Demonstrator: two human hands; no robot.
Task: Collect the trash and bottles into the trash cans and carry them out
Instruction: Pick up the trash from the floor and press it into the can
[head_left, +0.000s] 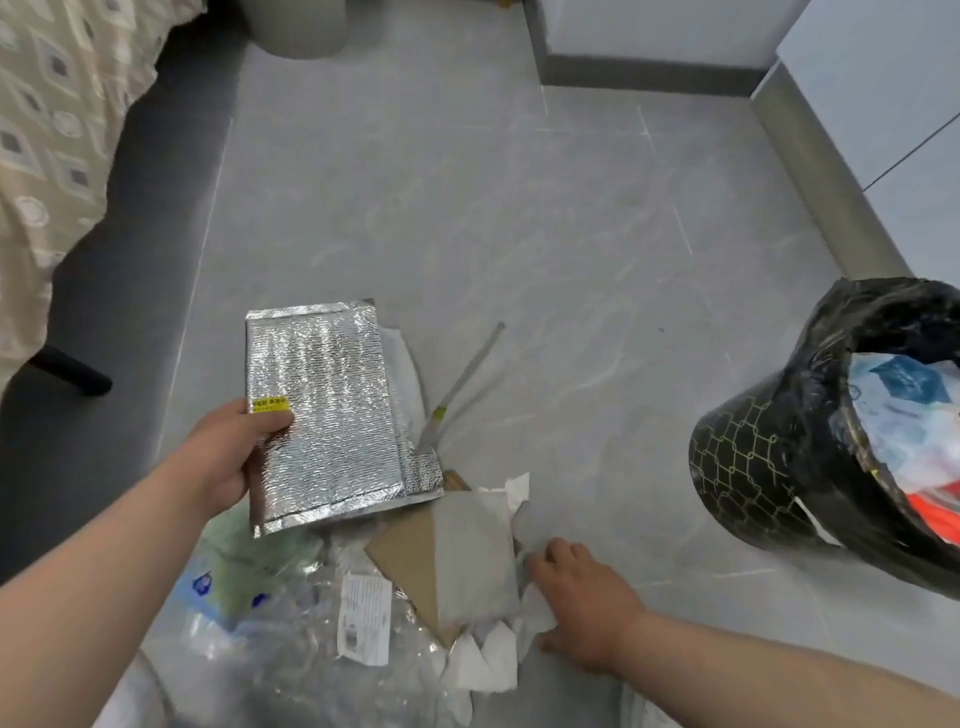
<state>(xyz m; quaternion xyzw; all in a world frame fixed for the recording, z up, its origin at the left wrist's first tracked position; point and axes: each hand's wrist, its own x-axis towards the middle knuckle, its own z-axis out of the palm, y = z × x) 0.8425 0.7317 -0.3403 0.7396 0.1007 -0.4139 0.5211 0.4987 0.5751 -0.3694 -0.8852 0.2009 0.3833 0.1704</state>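
My left hand (228, 457) holds a silver foil insulated bag (322, 410) by its left edge, thumb on a yellow label, lifted above the floor. My right hand (582, 603) reaches into a pile of trash on the floor, fingers curled on crumpled white paper (498, 665) beside a brown and grey cardboard piece (457, 561). Clear plastic wrap with a white label (363, 618) and a greenish packet (234, 566) lie below the foil bag. At the right stands a tilted black trash can (769, 467) lined with a black bag, with wrappers inside.
A grey stick with a yellow band (462, 384) lies on the grey tile floor beyond the pile. A bed with a patterned cover (57, 130) stands at the left, white cabinets (883, 104) at the right, and a round grey bin (296, 26) at the far top.
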